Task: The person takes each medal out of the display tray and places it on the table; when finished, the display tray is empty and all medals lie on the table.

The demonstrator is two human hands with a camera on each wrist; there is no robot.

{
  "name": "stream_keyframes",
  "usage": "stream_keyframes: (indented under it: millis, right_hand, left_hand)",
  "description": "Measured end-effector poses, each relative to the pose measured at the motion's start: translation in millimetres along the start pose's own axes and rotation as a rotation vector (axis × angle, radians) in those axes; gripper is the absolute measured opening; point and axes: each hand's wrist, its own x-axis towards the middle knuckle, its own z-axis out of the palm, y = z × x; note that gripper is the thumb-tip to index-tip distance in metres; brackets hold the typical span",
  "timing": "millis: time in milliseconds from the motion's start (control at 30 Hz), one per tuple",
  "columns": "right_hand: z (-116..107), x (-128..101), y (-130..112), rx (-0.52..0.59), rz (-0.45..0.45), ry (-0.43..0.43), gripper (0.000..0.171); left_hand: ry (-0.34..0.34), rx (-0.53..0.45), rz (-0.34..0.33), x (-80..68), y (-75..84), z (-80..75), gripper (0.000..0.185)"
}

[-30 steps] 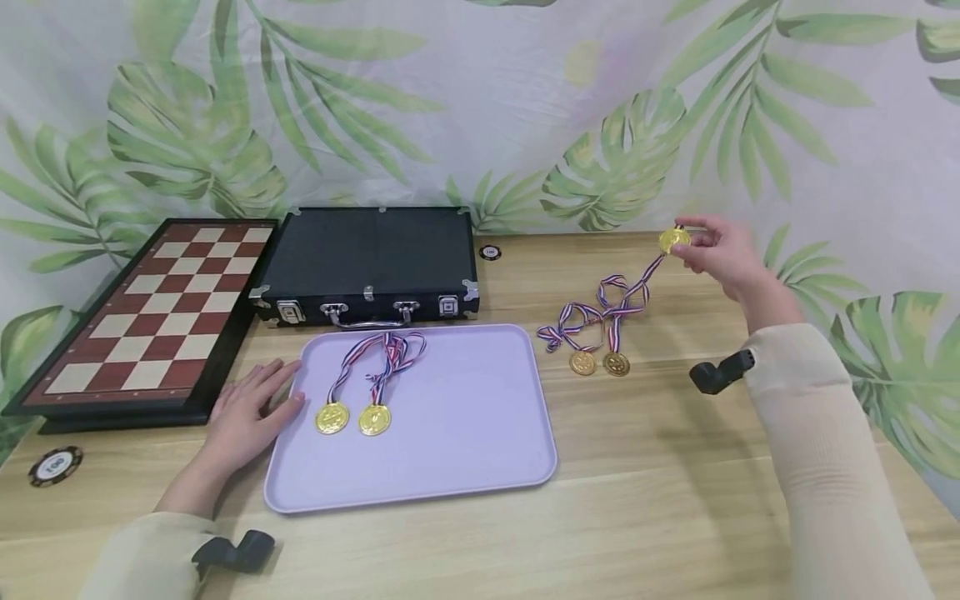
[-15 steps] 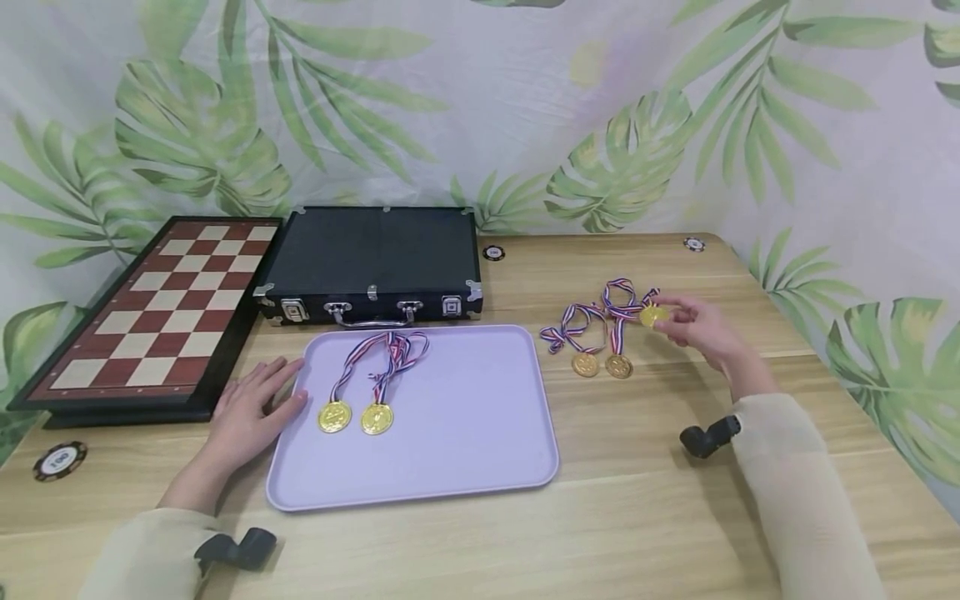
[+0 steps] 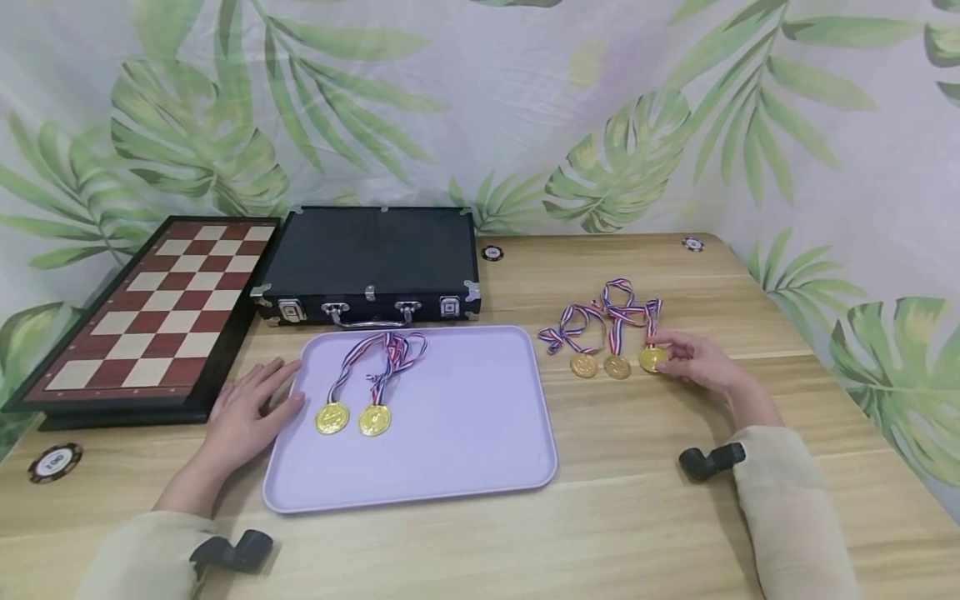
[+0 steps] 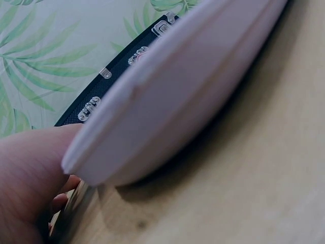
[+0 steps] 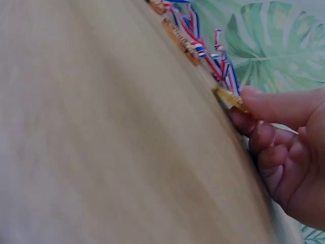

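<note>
At the right of the table, my right hand (image 3: 703, 363) pinches the edge of a shiny gold medal (image 3: 653, 359) between thumb and fingers. Its striped ribbon (image 3: 654, 317) trails away behind it. In the right wrist view the thumb (image 5: 279, 105) lies over the medal (image 5: 231, 98), low at the tabletop. Two duller bronze-coloured medals, one nearer (image 3: 617, 367) and one farther left (image 3: 583, 365), lie beside it in a row. My left hand (image 3: 251, 414) rests with fingers extended at the left rim of the lilac tray (image 3: 480, 450). On that tray lie two gold medals (image 3: 374, 420) with ribbons.
A black case (image 3: 371, 250) with metal latches stands behind the tray. To its left is a chessboard (image 3: 161, 308) with a thick dark frame. Poker chips lie at the front left (image 3: 56, 462), by the case (image 3: 492, 253) and in the far right corner (image 3: 693, 244).
My right hand has come down and toward me from the back right with the gold medal, bringing it alongside the two bronze-coloured ones. The left hand has stayed put.
</note>
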Motion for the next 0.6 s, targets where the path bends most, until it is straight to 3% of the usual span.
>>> stream_keyframes:
  millis: [600]
  right_hand:
    - [3.5, -3.7, -3.0, -0.188, -0.058, -0.017, 0.045]
  left_hand:
    - [0.002, 0.004, 0.003, 0.6, 0.1, -0.5, 0.052]
